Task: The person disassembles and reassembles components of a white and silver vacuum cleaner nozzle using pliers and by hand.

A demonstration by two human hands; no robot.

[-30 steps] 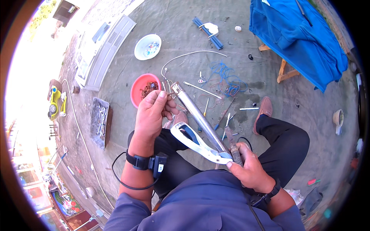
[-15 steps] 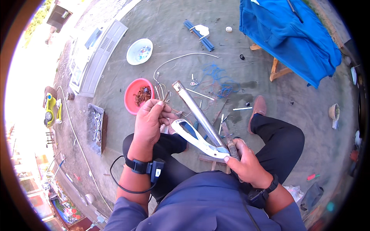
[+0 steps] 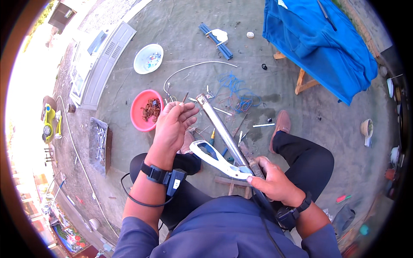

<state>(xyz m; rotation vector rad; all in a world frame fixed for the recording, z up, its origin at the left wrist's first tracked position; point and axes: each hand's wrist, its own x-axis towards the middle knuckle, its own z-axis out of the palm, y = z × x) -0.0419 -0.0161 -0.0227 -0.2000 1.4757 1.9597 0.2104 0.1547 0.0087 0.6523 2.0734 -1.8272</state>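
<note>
My left hand [image 3: 172, 127] is raised, with its thumb and forefinger pinching a thin brown rod [image 3: 186, 97] that looks rusty. The rod's tip lies close to the far end of a shiny metal tube [image 3: 221, 129], apart from it as far as I can see. In my right hand [image 3: 275, 182] is the near end of this tube, slanting up and left from my lap. A white loop-shaped handle [image 3: 226, 169] joins the tube there, under my right thumb. Fingers wrapped underneath are partly hidden.
Left of my left hand stands a pink basin [image 3: 134, 112] of rusty scraps, with a white basin [image 3: 137, 60] beyond. A toolbox [image 3: 109, 151] of wrenches sits left. Ahead lie tangled blue cord [image 3: 241, 92] and blue tubes [image 3: 216, 41]. A blue cloth [image 3: 318, 47] covers a wooden stand.
My left hand has moved up toward the tube's far end, its fingers straighter and the thin rod pointing more upward. A yellow-handled tool on the ground now shows. My right hand keeps its hold.
</note>
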